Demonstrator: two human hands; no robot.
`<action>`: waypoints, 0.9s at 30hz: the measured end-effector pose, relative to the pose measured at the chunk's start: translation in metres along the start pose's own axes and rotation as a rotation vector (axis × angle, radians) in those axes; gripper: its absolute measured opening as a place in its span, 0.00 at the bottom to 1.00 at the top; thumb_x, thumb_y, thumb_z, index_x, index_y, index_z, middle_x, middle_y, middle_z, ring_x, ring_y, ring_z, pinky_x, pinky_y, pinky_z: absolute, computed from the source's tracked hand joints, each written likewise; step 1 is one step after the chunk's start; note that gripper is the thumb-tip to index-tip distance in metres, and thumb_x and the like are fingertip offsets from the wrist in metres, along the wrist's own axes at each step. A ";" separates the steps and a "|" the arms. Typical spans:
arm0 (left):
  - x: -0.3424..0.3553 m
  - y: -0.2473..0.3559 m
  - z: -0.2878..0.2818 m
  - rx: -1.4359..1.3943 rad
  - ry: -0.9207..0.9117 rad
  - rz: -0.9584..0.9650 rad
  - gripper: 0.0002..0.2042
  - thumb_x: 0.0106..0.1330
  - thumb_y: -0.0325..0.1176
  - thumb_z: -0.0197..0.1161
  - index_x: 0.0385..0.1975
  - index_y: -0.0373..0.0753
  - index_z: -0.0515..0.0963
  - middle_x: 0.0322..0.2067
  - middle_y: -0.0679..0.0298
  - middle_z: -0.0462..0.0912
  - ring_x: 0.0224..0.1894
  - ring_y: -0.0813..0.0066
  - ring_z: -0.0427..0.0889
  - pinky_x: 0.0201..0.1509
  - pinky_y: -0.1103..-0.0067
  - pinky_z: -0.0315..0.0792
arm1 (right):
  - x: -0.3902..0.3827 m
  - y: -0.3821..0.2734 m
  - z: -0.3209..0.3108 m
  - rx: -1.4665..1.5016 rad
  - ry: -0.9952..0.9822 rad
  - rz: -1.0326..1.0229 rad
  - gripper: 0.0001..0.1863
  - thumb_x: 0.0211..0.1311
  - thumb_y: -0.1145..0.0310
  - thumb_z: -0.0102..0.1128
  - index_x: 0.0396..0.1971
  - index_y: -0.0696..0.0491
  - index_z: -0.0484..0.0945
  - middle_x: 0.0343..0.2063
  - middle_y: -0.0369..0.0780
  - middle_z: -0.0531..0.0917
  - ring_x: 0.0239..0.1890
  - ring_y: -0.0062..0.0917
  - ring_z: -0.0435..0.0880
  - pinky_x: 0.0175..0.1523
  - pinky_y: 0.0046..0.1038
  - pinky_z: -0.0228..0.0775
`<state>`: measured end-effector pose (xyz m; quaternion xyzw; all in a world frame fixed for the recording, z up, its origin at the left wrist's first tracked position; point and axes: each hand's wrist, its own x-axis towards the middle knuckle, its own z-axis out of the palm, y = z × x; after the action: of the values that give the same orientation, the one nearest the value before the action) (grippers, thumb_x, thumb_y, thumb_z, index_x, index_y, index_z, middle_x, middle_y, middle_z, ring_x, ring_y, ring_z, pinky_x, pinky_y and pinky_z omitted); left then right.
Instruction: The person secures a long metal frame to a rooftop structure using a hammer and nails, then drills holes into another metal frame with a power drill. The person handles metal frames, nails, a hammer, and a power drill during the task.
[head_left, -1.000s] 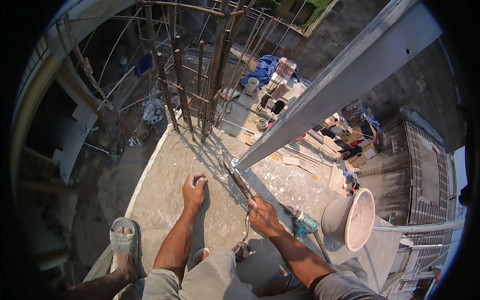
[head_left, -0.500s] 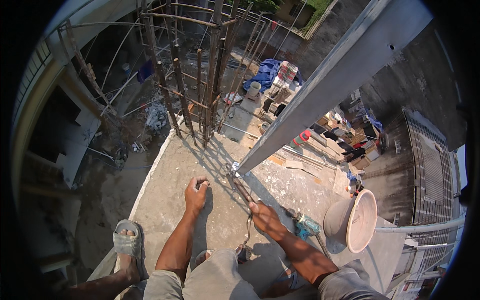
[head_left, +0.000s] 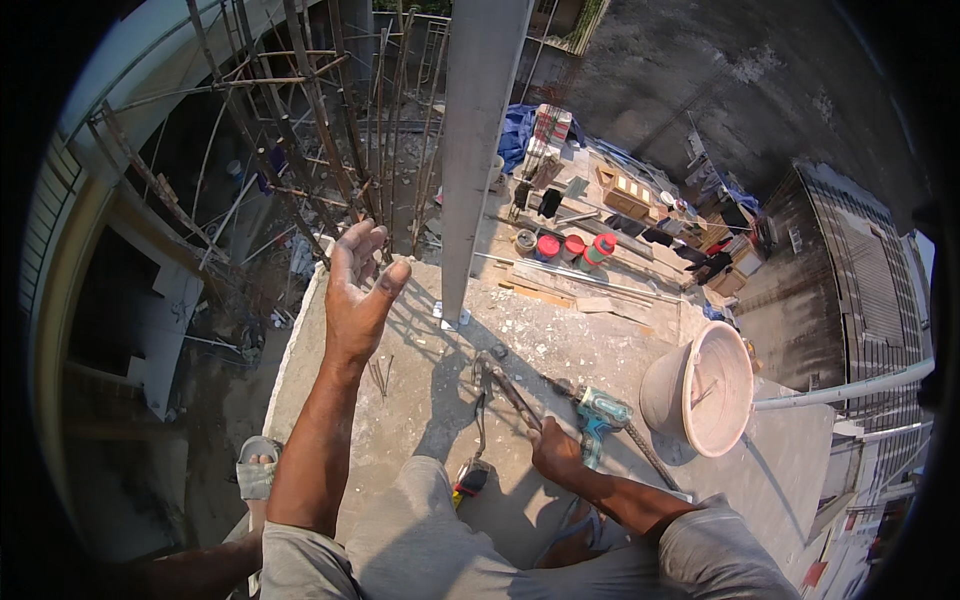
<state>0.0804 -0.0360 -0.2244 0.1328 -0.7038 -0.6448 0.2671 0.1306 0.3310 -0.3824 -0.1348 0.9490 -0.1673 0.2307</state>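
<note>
My left hand (head_left: 358,290) is raised, empty, its fingers curved and apart, left of the tall grey metal post (head_left: 472,150). The post's foot meets the concrete slab (head_left: 400,420) among white chips. My right hand (head_left: 557,452) is wrapped round the handle of a hammer (head_left: 512,392). The hammer's head points toward the post and is apart from it. Right of the hammer, a teal cordless drill (head_left: 603,412) with a long bit lies on the slab. By my knee is a yellow and black tape measure (head_left: 470,480). Several thin nails (head_left: 380,375) lie below my left hand.
A pale bucket (head_left: 700,390) stands right of the drill. Rusty rebar (head_left: 310,110) rises at the slab's far left corner, beyond which is a drop. Another person's sandalled foot (head_left: 258,465) is at the left edge. Planks (head_left: 560,285) and red tubs (head_left: 575,246) lie beyond.
My left hand has risen from the slab and its fingers have spread. The post now stands more upright in view. My right hand has drawn the hammer back from the post's foot.
</note>
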 end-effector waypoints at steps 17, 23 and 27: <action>0.158 0.095 0.020 0.477 -0.345 0.963 0.22 0.75 0.21 0.42 0.68 0.40 0.66 0.61 0.48 0.73 0.58 0.60 0.78 0.65 0.67 0.72 | -0.234 0.156 -0.248 0.167 0.657 0.465 0.40 0.57 0.60 0.72 0.65 0.57 0.61 0.52 0.50 0.75 0.55 0.38 0.76 0.58 0.38 0.69; 0.194 0.077 0.012 0.368 -0.217 0.710 0.20 0.76 0.23 0.43 0.65 0.37 0.68 0.59 0.49 0.74 0.58 0.61 0.78 0.64 0.67 0.72 | -0.345 0.120 -0.085 -0.049 0.131 0.748 0.63 0.46 0.44 0.76 0.71 0.63 0.45 0.62 0.59 0.64 0.65 0.53 0.65 0.67 0.43 0.61; 0.183 0.086 0.028 0.357 -0.193 0.701 0.19 0.76 0.25 0.43 0.64 0.35 0.70 0.58 0.49 0.74 0.57 0.62 0.77 0.63 0.68 0.73 | -0.355 0.132 -0.063 0.094 0.066 0.785 0.63 0.46 0.49 0.76 0.71 0.62 0.43 0.60 0.59 0.65 0.63 0.54 0.67 0.65 0.45 0.65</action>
<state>-0.0720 -0.0986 -0.1030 -0.1321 -0.8292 -0.3918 0.3762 0.3807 0.5855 -0.2401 0.2542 0.9267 -0.1139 0.2523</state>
